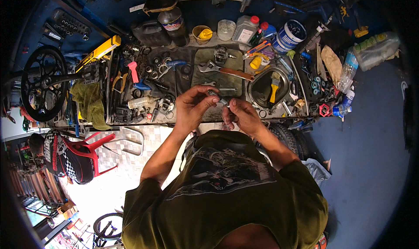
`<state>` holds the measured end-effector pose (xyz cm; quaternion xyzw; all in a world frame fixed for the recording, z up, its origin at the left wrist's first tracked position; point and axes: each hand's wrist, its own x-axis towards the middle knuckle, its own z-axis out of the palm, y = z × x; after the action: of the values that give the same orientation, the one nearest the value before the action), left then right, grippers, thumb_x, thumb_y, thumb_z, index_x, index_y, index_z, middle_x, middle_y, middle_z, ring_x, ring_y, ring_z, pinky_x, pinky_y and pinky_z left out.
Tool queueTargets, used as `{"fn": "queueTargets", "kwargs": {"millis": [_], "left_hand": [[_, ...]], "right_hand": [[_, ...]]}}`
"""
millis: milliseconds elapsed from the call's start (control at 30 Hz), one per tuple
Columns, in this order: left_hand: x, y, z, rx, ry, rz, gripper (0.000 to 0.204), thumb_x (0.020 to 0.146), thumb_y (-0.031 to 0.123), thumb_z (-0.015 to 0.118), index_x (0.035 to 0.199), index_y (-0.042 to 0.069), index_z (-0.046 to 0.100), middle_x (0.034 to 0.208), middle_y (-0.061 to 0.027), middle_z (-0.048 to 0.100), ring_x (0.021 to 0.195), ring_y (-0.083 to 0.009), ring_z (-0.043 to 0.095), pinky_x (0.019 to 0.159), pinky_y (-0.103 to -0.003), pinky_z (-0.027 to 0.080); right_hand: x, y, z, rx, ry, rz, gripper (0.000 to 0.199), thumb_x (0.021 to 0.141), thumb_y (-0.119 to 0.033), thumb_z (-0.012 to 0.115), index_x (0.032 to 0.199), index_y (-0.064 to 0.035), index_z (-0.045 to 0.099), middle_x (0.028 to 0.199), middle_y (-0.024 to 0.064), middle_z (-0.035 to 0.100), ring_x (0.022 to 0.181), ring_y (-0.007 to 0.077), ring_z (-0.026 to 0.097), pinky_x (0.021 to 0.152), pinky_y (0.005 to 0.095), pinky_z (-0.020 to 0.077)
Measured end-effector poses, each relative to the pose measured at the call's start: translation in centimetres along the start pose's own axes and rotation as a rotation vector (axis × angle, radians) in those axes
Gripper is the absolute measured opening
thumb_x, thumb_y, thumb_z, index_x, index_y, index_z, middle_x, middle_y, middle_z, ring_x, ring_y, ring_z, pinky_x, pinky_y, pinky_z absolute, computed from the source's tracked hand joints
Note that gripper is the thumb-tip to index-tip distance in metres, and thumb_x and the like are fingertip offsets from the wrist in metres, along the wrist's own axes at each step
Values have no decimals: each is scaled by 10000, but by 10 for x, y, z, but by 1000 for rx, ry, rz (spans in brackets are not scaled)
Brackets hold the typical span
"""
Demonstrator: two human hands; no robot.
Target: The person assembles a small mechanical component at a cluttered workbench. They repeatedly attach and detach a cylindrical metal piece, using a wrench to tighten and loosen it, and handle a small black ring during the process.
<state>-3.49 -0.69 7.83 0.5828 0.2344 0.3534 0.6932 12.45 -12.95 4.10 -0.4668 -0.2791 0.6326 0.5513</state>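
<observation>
My left hand (pixel 194 105) and my right hand (pixel 242 113) meet over the front edge of the cluttered workbench (pixel 205 116). Together they pinch a small metal part (pixel 219 99), a short grey spindle or bolt; the left fingers grip its upper end and the right fingers its lower end. Just beyond the hands, an adjustable wrench (pixel 224 70) with an orange handle and a bicycle pedal (pixel 221 54) lie on a dark green mat (pixel 218 74). Both forearms come up from my olive shirt.
A metal tray (pixel 262 89) holding a yellow brush (pixel 275 84) sits right of the hands. Bottles, cans and a blue tub (pixel 290 34) line the back. A chainring with crank (pixel 43 81) and green rag (pixel 91 103) lie left. A red plastic chair (pixel 94 148) stands below left.
</observation>
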Motion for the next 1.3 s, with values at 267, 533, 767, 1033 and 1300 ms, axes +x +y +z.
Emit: {"fn": "queueTargets", "kwargs": {"millis": [267, 533, 767, 1033, 1300], "left_hand": [[3, 5, 3, -218, -187, 26, 150, 973, 65, 623, 1093, -16, 663, 1035, -95, 703, 954, -165, 656, 902, -327, 520], [-2, -2, 11, -385, -89, 58, 184, 978, 123, 632, 1102, -13, 645, 1048, -109, 689, 987, -178, 651, 896, -327, 518], [-3, 12, 17, -221, -106, 120, 161, 972, 107, 631, 1081, -9, 658, 1054, -109, 691, 1005, -179, 648, 901, -316, 509], [-6, 22, 22, -177, -167, 153, 143, 976, 63, 608, 1089, -12, 655, 1072, -110, 687, 992, -169, 647, 862, -300, 521], [-9, 24, 20, -156, -157, 195, 145, 970, 51, 611, 1095, -8, 655, 1087, -116, 681, 966, -167, 652, 819, -288, 533]], "right_hand": [[2, 9, 20, 879, -501, 191, 568, 1038, -564, 358, 687, -125, 443, 603, -16, 382, 561, 131, 438, 503, 263, 380], [-3, 4, 33, 552, -124, 6, 336, 1041, -394, 481, 1115, -78, 572, 799, 26, 566, 749, 143, 582, 559, 259, 441], [-5, 3, 31, 602, -110, -62, 355, 1031, -365, 517, 1278, -111, 515, 847, 26, 588, 792, 177, 604, 574, 282, 463], [7, 29, 16, 911, -512, 10, 343, 1024, -413, 511, 1205, -128, 573, 901, 25, 627, 825, 171, 604, 552, 279, 458], [-9, -1, 36, 611, -55, -4, 353, 1025, -426, 503, 1170, -113, 574, 984, 15, 609, 837, 154, 595, 560, 262, 459]]}}
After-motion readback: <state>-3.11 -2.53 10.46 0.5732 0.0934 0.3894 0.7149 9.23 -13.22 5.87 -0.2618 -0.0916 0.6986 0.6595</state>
